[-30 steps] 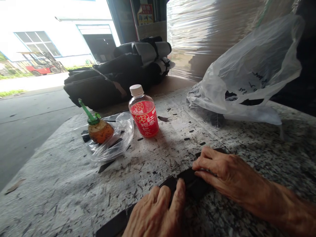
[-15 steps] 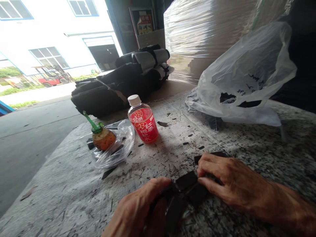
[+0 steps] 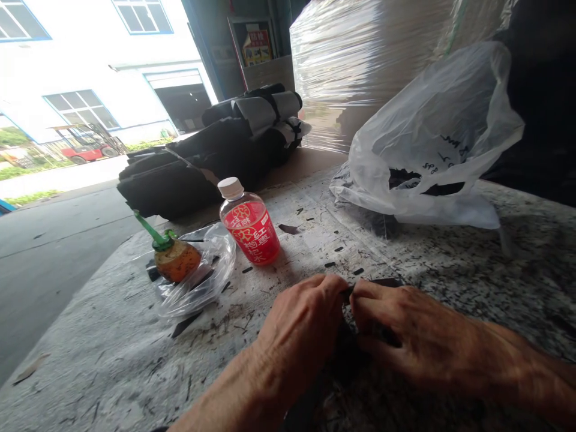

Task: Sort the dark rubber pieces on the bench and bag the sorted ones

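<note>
My left hand (image 3: 303,321) and my right hand (image 3: 405,321) come together low in the view, both with curled fingers. Their fingertips pinch at a flat black piece (image 3: 386,282), whose far edge shows behind my right hand. Its material is hard to make out. Dark pieces lie in shadow beneath and between the hands, with one black strip (image 3: 303,408) showing under my left wrist. The hands hide most of these pieces.
On the speckled cloth-covered table (image 3: 135,354) stands a red drink bottle (image 3: 252,231). To its left, an orange-brown bulb-shaped container (image 3: 177,261) with a green spout rests on clear plastic. A white plastic bag (image 3: 423,150) sits right; black rolls (image 3: 216,144) lie behind.
My left hand has moved right and away from me, from the loose black pieces to beside my right hand. The view has shifted slightly, so the background sits further left.
</note>
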Tool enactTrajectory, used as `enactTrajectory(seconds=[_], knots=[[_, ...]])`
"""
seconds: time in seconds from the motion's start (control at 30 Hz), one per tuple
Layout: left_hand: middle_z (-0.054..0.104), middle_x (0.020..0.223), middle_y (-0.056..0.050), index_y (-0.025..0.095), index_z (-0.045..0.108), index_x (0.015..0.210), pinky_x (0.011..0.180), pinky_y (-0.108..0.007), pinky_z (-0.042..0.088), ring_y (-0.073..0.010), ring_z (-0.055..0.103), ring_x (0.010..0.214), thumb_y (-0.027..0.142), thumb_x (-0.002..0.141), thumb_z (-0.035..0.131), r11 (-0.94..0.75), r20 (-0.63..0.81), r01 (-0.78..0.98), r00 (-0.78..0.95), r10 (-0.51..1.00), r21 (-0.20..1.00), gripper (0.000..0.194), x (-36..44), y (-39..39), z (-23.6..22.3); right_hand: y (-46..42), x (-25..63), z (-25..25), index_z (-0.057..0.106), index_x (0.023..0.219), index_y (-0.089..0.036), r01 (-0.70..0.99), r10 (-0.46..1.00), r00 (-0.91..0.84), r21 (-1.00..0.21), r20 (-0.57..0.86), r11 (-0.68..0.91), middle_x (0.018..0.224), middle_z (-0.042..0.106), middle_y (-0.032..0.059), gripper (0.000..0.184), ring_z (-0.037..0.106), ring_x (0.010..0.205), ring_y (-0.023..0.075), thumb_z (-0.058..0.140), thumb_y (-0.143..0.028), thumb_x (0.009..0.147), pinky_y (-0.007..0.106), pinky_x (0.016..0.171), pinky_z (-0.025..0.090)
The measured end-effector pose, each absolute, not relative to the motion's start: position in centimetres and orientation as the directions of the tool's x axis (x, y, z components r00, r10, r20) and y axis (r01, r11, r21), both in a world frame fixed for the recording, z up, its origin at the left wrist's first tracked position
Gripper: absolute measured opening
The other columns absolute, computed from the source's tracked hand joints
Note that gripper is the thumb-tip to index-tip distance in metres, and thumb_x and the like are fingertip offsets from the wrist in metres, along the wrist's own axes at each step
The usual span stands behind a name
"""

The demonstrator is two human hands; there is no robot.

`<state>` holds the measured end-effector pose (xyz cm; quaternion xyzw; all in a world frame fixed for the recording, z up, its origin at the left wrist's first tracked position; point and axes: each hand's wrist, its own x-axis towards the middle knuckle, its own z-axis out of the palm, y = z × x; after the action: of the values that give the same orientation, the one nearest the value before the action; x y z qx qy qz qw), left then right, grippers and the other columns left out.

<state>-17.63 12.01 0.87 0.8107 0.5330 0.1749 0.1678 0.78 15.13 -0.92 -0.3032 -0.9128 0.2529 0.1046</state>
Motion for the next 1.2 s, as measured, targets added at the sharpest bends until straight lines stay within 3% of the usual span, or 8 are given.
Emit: enactTrajectory(seconds=[0.17,0.27,0.37,0.5,0.63,0.73,0.93,1.2], knots=[[0.052,0.074,0.003,0.021,0.057,0.082,0.059,-0.026,0.033,-0.013,0.048,0.068,0.016,0.089,0.045,-0.436,-0.003,0.83,0.466,0.885,0.348,0.015,-18.3,12.3,0.6,15.4,0.9,-0.9,0.059,0.082,-0.02,0.511,0.597,-0.802,-0.548,-0.025,0.662,0.09,0.058,0.0016,0.008,0.059,0.079,0.0159,0.055,-0.013,0.079,0.027,0.074,0.046],[0.05,0.076,0.002,0.022,0.057,0.083,0.06,-0.027,0.032,-0.0136,0.045,0.069,0.018,0.091,0.043,-0.444,-0.02,0.838,0.474,0.88,0.317,0.017,-18.5,12.3,0.1,15.6,1.0,-0.5,0.055,0.072,-0.02,0.502,0.613,-0.79,-0.608,-0.031,0.616,0.083,0.058,-0.0011,0.009,0.057,0.072,0.0129,0.056,-0.014,0.08,0.024,0.068,0.044],[0.049,0.076,0.001,0.023,0.059,0.085,0.061,-0.027,0.032,-0.0138,0.045,0.069,0.019,0.092,0.04,-0.425,-0.036,0.849,0.458,0.888,0.314,0.02,-18.4,12.3,-0.1,16.1,1.6,-0.4,0.051,0.067,-0.02,0.524,0.691,-0.72,-0.7,-0.06,0.486,0.068,0.054,-0.0043,0.016,0.05,0.06,0.0107,0.057,-0.022,0.082,0.022,0.056,0.039],[0.049,0.075,0.001,0.023,0.06,0.084,0.06,-0.026,0.033,-0.013,0.044,0.066,0.019,0.092,0.041,-0.397,-0.042,0.853,0.435,0.899,0.34,0.021,-18.2,12.4,-0.2,16.9,2.2,-0.5,0.056,0.075,-0.021,0.54,0.809,-0.582,-0.782,-0.078,0.313,0.059,0.049,-0.0052,0.022,0.044,0.053,0.0116,0.053,-0.04,0.087,0.023,0.048,0.035],[0.052,0.078,0.002,0.027,0.064,0.096,0.064,-0.025,0.036,-0.0127,0.05,0.071,0.022,0.093,0.042,-0.347,-0.036,0.848,0.393,0.919,0.4,0.023,-18.3,12.5,-0.4,17.1,1.8,-0.5,0.063,0.083,-0.021,0.558,0.801,-0.598,-0.696,0.039,0.451,0.076,0.062,-0.0023,0.006,0.056,0.068,0.013,0.058,-0.024,0.082,0.024,0.062,0.042],[0.053,0.077,0.003,0.029,0.065,0.094,0.064,-0.023,0.037,-0.0124,0.052,0.072,0.024,0.093,0.044,-0.324,-0.024,0.838,0.372,0.928,0.439,0.022,-18.3,12.6,-0.5,16.9,1.2,-0.7,0.066,0.089,-0.021,0.547,0.748,-0.659,-0.633,0.079,0.548,0.084,0.066,-0.0018,0.012,0.059,0.075,0.0132,0.061,-0.016,0.079,0.024,0.07,0.043],[0.057,0.077,0.004,0.03,0.067,0.093,0.065,-0.024,0.037,-0.013,0.054,0.075,0.024,0.091,0.049,-0.308,-0.017,0.815,0.363,0.932,0.491,0.02,-18.3,12.8,-0.5,16.7,0.2,-0.9,0.068,0.083,-0.021,0.633,0.78,-0.625,-0.558,0.043,0.538,0.077,0.066,-0.0014,0.007,0.06,0.07,0.0147,0.061,-0.02,0.081,0.025,0.064,0.043],[0.062,0.079,0.003,0.031,0.068,0.098,0.073,-0.027,0.04,-0.0155,0.057,0.08,0.024,0.09,0.051,-0.301,-0.001,0.785,0.359,0.934,0.542,0.019,-18.6,12.9,-1.2,16.6,-0.5,-1.1,0.063,0.073,-0.018,0.614,0.768,-0.617,-0.505,0.172,0.607,0.07,0.062,-0.002,0.009,0.056,0.062,0.0124,0.057,-0.012,0.076,0.024,0.059,0.04]])
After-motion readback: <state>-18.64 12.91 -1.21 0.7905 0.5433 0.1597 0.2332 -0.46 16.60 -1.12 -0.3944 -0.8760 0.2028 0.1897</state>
